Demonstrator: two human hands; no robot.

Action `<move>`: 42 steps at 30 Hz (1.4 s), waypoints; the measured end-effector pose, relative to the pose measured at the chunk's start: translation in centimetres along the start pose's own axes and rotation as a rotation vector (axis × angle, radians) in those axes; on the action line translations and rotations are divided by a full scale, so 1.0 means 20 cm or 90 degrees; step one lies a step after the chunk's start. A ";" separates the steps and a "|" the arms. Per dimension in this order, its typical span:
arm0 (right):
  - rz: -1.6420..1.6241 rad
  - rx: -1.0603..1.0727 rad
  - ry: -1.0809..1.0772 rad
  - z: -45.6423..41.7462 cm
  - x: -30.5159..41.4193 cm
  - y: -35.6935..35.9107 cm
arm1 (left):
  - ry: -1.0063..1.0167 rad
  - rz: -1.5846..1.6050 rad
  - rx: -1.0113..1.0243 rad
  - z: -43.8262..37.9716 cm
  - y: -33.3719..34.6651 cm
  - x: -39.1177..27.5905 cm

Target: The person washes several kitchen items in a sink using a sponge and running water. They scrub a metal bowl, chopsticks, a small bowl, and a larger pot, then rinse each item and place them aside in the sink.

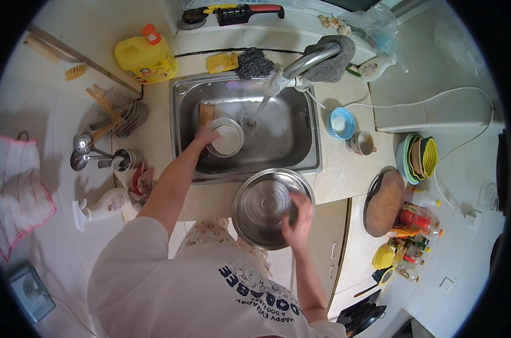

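Observation:
My left hand [206,135] is in the stainless steel sink [285,145], gripping the left rim of a white bowl [228,139] with the thumb over its edge. Something round and pale fills most of the bowl's opening. A bamboo pot brush [206,113] stands just beyond that hand, its lower end hidden. Over the right side of a wide metal basin [266,203] is my right hand [297,217], slightly blurred. Its thumb and fingers are apart, with nothing seen between them. The basin overlaps the sink's front rim and juts past the counter edge.
Above the sink arches the faucet [310,59], a grey cloth draped on it. A yellow sponge [222,62] and a dark scouring pad [254,63] lie behind. Right of the sink stand a blue bowl [340,122] and a mug [362,143]; a detergent jug [145,59] stands back left.

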State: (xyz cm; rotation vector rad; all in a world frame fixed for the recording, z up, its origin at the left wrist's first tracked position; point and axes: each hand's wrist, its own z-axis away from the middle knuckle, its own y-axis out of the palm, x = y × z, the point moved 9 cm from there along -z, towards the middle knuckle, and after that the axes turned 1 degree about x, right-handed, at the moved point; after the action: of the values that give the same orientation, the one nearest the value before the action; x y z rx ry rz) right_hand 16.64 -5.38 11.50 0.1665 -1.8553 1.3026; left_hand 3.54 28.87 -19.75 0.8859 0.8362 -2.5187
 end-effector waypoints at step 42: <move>-0.224 -0.087 0.166 -1.32 -0.25 0.82 | 0.284 0.554 -0.100 -0.14 0.27 -0.67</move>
State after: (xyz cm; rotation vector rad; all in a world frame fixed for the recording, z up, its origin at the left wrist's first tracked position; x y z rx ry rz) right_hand 25.66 22.13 -0.96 0.2278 -1.6000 0.9063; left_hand 17.40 28.12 -14.89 1.4014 0.5660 -1.5117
